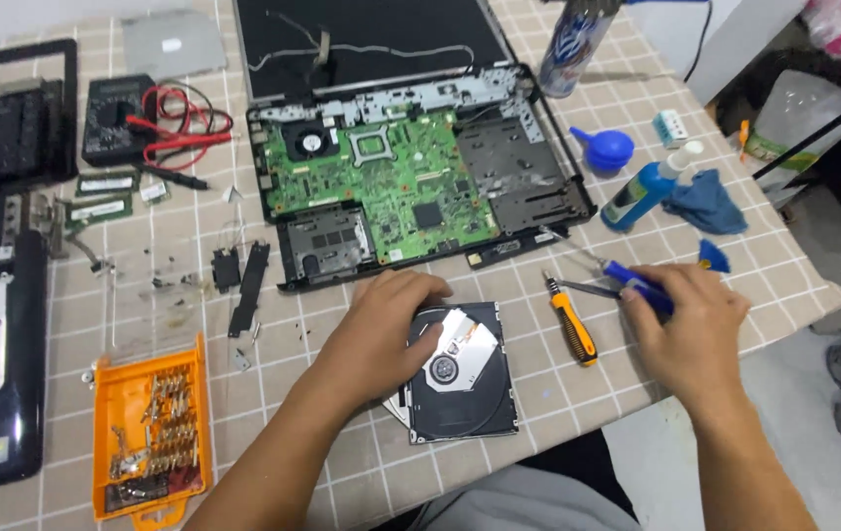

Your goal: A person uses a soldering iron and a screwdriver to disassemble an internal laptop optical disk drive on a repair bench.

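Left hand (381, 329) lies palm-down, fingers loosely curled, pressing the optical drive (460, 379) flat on the checked surface (342, 462); nothing is clasped inside it. The drive sits at 6 o'clock from the opened laptop base with its green motherboard (381, 182), just beside the base's front edge. Right hand (686, 334) is closed around a blue-handled tool (627, 283), its thin metal tip pointing toward 10 o'clock; at 9 o'clock from that hand lies an orange-and-black screwdriver (573, 329), loose on the surface. Risks as I judge them: the drive's shiny inner parts are exposed, so a slip of the tool tip could scratch them; the drive could skid if the left hand lifts; loose screws (170, 285) scattered at 9 o'clock from the drive could roll off or get mixed up. Containers: orange bit tray (150, 433) at 8 o'clock, open, holding rows of metal bits; blue bottle (642, 192) at 2 o'clock lies tilted, contents not visible, cap area hard to tell, so a leak toward the board is possible. Multimeter (116, 118) with red leads sits at 10 o'clock.
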